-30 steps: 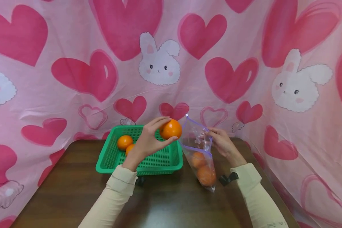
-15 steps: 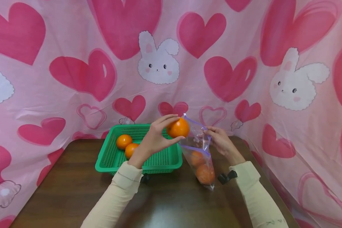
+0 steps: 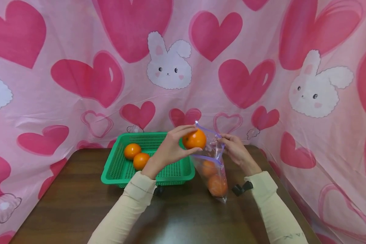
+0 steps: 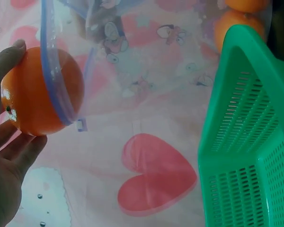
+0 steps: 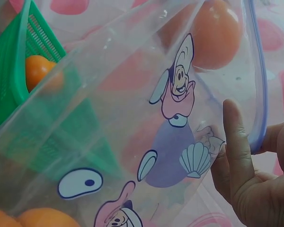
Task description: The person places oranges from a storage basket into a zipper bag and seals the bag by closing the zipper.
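An orange [image 3: 194, 139] is gripped between the thumb and fingers of my left hand [image 3: 171, 148], at the mouth of a clear zip bag [image 3: 211, 154] with a purple rim. In the left wrist view, part of the orange [image 4: 35, 94] shows through the plastic, inside the rim [image 4: 54, 80]. My right hand [image 3: 236, 151] pinches the bag's rim on its right side. Cartoon figures are printed on the bag [image 5: 175, 151], seen in the right wrist view. Two oranges [image 3: 217, 185] sit one above the other low in the hanging bag.
A green slotted basket [image 3: 109, 169] stands left of the bag on the dark wooden table [image 3: 183, 217]. Two more oranges [image 3: 132, 151] lie in it, on its left side. Behind the table hangs a pink cloth [image 3: 109, 20] with hearts and rabbits.
My left hand has carried the orange rightward from over the basket to the bag's mouth, where it is now partly within the rim. The right hand has kept its pinch nearly in place.
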`<state>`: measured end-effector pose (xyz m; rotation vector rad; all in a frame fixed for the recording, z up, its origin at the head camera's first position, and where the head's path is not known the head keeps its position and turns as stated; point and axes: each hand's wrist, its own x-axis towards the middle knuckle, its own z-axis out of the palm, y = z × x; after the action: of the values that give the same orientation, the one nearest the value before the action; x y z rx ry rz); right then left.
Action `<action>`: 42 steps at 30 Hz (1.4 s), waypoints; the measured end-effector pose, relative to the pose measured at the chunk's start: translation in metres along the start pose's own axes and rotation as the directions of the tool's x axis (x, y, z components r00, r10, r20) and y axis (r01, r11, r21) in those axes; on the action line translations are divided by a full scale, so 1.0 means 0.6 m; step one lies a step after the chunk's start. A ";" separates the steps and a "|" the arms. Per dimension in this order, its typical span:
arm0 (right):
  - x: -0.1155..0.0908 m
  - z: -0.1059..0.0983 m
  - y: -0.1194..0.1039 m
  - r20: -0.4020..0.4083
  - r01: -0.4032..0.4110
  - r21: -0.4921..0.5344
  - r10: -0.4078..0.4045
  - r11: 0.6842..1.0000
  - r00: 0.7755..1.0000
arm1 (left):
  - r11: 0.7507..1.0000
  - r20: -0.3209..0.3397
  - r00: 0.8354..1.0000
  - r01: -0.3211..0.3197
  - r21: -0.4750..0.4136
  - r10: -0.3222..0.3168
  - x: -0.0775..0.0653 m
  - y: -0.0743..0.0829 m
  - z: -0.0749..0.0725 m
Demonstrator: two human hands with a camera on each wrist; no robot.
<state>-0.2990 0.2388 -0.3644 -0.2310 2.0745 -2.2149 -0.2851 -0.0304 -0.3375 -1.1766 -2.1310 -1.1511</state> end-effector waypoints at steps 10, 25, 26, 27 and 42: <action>-0.003 -0.003 -0.003 -0.015 0.005 0.002 -0.005 1.000 1.000 | 0.999 0.056 0.998 0.025 0.045 -0.028 0.006 0.002 0.014; -0.003 -0.008 -0.002 -0.002 0.006 -0.021 -0.007 1.000 1.000 | 0.998 0.074 0.997 0.024 0.059 -0.029 0.001 -0.004 0.025; -0.003 -0.008 -0.002 0.000 0.009 -0.017 -0.009 1.000 1.000 | 0.998 0.073 0.997 0.024 0.060 -0.028 0.001 -0.004 0.025; -0.002 -0.009 -0.001 0.001 0.011 -0.011 -0.011 1.000 1.000 | 0.998 0.072 0.997 0.022 0.059 -0.026 0.001 -0.004 0.026; -0.001 -0.007 -0.002 0.017 0.021 -0.015 -0.021 1.000 1.000 | 0.998 0.103 0.994 -0.034 0.044 0.029 0.004 -0.004 0.030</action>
<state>-0.2991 0.2431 -0.3637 -0.2734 2.0909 -2.2014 -0.2879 -0.0152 -0.3469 -1.2684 -2.1939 -1.0433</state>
